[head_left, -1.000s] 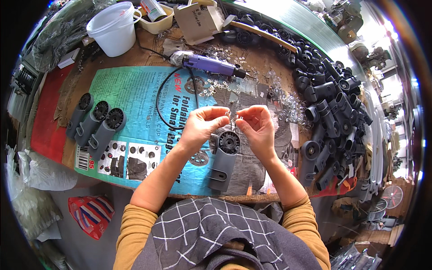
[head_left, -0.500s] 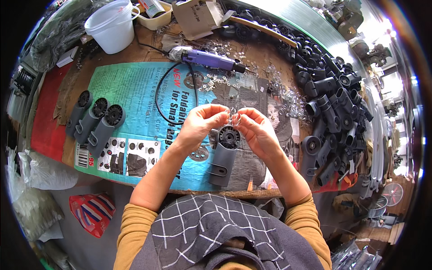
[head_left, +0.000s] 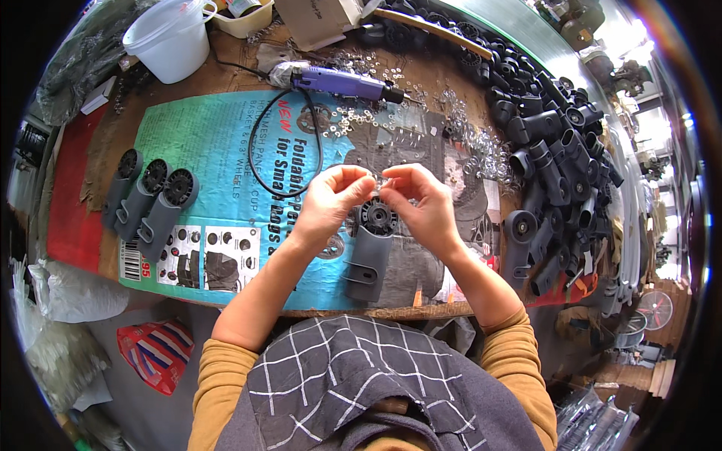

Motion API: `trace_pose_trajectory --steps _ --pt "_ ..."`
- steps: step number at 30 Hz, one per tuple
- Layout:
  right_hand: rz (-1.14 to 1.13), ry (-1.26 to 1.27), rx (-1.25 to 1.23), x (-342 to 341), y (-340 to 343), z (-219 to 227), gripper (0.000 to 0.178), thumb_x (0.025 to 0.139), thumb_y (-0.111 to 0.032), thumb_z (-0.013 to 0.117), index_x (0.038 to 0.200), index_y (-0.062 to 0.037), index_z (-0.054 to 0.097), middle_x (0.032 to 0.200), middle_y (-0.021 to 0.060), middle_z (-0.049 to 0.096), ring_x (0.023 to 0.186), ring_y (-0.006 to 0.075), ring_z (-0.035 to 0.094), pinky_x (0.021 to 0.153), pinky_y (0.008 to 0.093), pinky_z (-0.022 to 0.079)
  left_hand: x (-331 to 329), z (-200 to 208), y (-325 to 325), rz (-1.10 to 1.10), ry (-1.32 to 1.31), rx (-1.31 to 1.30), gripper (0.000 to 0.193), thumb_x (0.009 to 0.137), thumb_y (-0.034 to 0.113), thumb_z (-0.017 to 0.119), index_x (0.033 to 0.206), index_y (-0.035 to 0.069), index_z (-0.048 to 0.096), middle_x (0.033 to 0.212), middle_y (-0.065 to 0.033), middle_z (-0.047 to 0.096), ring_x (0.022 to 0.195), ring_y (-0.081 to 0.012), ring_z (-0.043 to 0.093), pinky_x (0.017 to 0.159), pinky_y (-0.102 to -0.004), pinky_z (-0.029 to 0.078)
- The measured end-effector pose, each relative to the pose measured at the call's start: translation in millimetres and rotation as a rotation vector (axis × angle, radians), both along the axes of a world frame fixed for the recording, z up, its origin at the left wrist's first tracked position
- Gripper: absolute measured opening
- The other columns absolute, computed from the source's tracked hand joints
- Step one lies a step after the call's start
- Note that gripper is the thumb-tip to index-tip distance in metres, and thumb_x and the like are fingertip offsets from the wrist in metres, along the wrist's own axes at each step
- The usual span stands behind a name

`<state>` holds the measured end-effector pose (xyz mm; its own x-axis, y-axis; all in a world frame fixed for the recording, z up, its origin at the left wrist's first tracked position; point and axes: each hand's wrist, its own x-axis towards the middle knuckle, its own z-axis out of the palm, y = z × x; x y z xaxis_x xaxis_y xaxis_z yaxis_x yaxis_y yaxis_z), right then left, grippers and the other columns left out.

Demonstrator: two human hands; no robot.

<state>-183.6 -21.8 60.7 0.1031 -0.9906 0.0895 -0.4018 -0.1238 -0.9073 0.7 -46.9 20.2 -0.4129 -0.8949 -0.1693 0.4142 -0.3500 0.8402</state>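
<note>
My left hand [head_left: 331, 203] and my right hand [head_left: 421, 203] meet above the cardboard, thumbs and fingers pinched. Between the fingertips is a small shiny wire spring [head_left: 379, 183], mostly hidden by the fingers; both hands grip it. Right below the fingers lies a dark grey plastic wheel housing [head_left: 368, 263], with a black spoked wheel [head_left: 377, 216] at its far end and a wire loop at its near-left side. At the left lie three similar wheel housings [head_left: 155, 214] side by side, wheels pointing away from me.
A purple electric screwdriver [head_left: 342, 83] with a black cable lies beyond my hands. Near it are scattered small washers [head_left: 361, 120] and a heap of wire springs [head_left: 485, 154]. Dark plastic housings [head_left: 556, 165] pile up at right. A white bucket [head_left: 169, 45] and cardboard box [head_left: 316, 21] stand behind.
My fingertips have come closer together, hiding more of the wire spring. The whole view has shifted slightly; the housings on the table have not visibly moved.
</note>
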Motion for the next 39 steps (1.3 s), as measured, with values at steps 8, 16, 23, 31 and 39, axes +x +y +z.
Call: trace_pose_trajectory --steps 8,16,23,31,39 --pt "0.229 0.516 -0.279 -13 19 0 0.022 0.079 -0.006 0.07 0.101 -0.0072 0.067 0.091 0.0103 0.063 0.085 0.0303 0.062 0.075 0.0389 0.051 -4 -3 30 -0.166 -1.124 -0.75 0.09 0.062 0.049 0.082 0.137 0.009 0.049 0.131 -0.0142 0.048 0.12 -0.0331 0.042 0.106 -0.0449 0.032" --pt "0.236 0.576 -0.322 -9 18 -14 0.028 0.079 -0.006 0.069 0.107 -0.0075 0.066 0.09 0.0099 0.059 0.086 0.0298 0.059 0.076 0.0389 0.05 -7 -10 30 -0.072 -1.094 -0.739 0.082 0.062 0.045 0.082 0.13 0.01 0.053 0.127 -0.012 0.051 0.118 -0.033 0.043 0.102 -0.0453 0.034" --pt "0.249 0.554 -0.187 -14 3 6 0.05 0.079 -0.01 0.071 0.128 -0.0084 0.058 0.105 0.0125 0.064 0.095 0.0298 0.062 0.086 0.0385 0.05 -16 -13 15 0.057 -1.132 -0.793 0.08 0.062 0.052 0.079 0.123 0.009 0.053 0.119 -0.0109 0.051 0.113 -0.033 0.043 0.095 -0.0474 0.037" --pt "-0.014 0.442 -0.279 -34 -118 8 0.012 0.081 -0.014 0.069 0.083 -0.0024 0.065 0.082 0.0114 0.065 0.079 0.0269 0.064 0.073 0.0366 0.05 -13 -4 9 -0.061 -1.128 -0.716 0.086 0.063 0.054 0.08 0.127 0.005 0.05 0.123 -0.0118 0.05 0.117 -0.0334 0.04 0.1 -0.0469 0.034" --pt "-0.212 0.984 -0.286 -1 -337 -32 0.058 0.078 -0.048 0.072 0.112 -0.0015 0.064 0.113 0.0194 0.061 0.109 0.0351 0.056 0.098 0.0415 0.044 -8 -6 11 -0.131 -1.101 -0.65 0.089 0.061 0.056 0.083 0.129 0.008 0.05 0.127 -0.0139 0.047 0.119 -0.035 0.039 0.103 -0.0474 0.032"
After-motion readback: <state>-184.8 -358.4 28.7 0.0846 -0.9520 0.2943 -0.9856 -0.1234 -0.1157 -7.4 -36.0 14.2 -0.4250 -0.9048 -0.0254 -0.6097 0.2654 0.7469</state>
